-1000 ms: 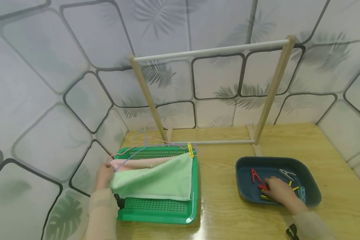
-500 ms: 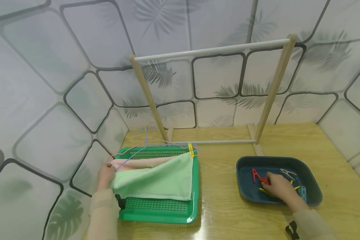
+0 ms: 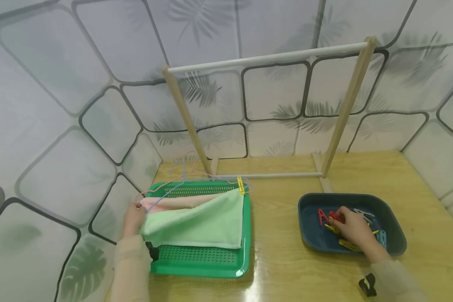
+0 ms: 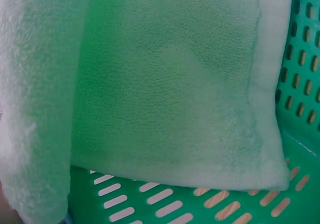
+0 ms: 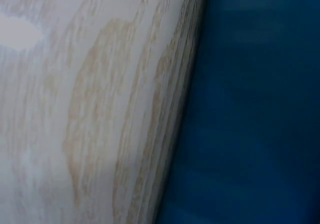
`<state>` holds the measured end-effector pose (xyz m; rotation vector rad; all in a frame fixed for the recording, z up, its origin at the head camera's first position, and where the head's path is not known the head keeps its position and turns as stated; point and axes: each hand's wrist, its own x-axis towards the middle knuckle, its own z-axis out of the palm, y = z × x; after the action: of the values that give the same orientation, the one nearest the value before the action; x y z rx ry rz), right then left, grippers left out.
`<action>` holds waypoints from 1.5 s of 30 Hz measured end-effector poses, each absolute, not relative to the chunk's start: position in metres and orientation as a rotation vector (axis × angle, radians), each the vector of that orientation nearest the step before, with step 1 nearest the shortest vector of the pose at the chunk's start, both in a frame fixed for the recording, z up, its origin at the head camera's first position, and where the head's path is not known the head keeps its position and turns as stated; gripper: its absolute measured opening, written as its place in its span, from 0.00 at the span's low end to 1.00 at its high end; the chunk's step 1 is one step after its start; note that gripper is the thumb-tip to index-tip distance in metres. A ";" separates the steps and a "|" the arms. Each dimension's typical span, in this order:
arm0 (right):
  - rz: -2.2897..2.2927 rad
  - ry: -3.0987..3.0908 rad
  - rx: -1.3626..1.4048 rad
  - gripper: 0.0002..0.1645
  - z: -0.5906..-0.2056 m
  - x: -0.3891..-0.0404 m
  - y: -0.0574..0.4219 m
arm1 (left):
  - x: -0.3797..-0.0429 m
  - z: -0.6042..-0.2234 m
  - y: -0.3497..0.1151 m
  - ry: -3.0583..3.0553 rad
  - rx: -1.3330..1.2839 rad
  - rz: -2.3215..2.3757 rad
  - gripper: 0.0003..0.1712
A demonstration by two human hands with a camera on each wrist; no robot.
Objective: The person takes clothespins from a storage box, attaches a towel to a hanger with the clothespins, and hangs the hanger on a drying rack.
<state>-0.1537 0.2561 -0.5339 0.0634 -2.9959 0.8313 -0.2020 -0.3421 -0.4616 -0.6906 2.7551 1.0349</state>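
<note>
At the green basket's left side, my left hand (image 3: 134, 218) grips the left corner of a light green towel (image 3: 207, 226) against a blue hanger (image 3: 166, 195). A yellow clothespin (image 3: 240, 185) clips the towel's right corner to the hanger. A pink towel (image 3: 181, 202) and a pink hanger (image 3: 162, 186) lie behind. The left wrist view shows the green towel (image 4: 170, 94) close up. Over the dark blue tub, my right hand (image 3: 355, 228) pinches a clothespin; a red one (image 3: 336, 215) and a yellow one (image 3: 332, 226) meet its fingertips, and which is held is unclear.
The green basket (image 3: 196, 270) stands left on the wooden table (image 3: 275, 251), the blue tub (image 3: 309, 239) right. A red clothespin (image 3: 322, 217) and several others lie in the tub. Behind stands a rack with a white top bar (image 3: 268, 58) and wooden posts.
My right hand has shifted slightly up and back inside the tub, and the red and yellow clothespins at its fingertips have moved. My left hand keeps its hold on the towel corner.
</note>
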 end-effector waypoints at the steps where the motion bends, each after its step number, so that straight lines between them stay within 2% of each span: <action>1: 0.845 -2.986 0.057 0.17 -0.533 -0.154 0.256 | -0.202 -0.462 -0.342 2.756 -0.688 1.034 0.22; 10: 0.908 -2.852 0.039 0.16 -0.528 -0.154 0.256 | -0.202 -0.460 -0.343 2.786 -0.626 1.038 0.22; 20: 0.921 -2.736 0.011 0.17 -0.549 -0.163 0.271 | -0.200 -0.460 -0.343 2.817 -0.577 1.028 0.22; 29: 1.014 -2.790 -0.017 0.14 -0.519 -0.150 0.259 | -0.199 -0.459 -0.341 2.813 -0.579 1.043 0.22; 37: 0.978 -2.838 0.010 0.19 -0.523 -0.150 0.256 | -0.198 -0.457 -0.342 2.814 -0.557 1.035 0.22; 45: 0.937 -2.878 0.069 0.11 -0.528 -0.149 0.257 | -0.201 -0.461 -0.342 2.809 -0.595 1.040 0.22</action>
<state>-0.1486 0.2572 -0.5279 0.0689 -2.8781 0.9370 -0.2007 -0.3420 -0.4606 -0.5953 2.8094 1.0401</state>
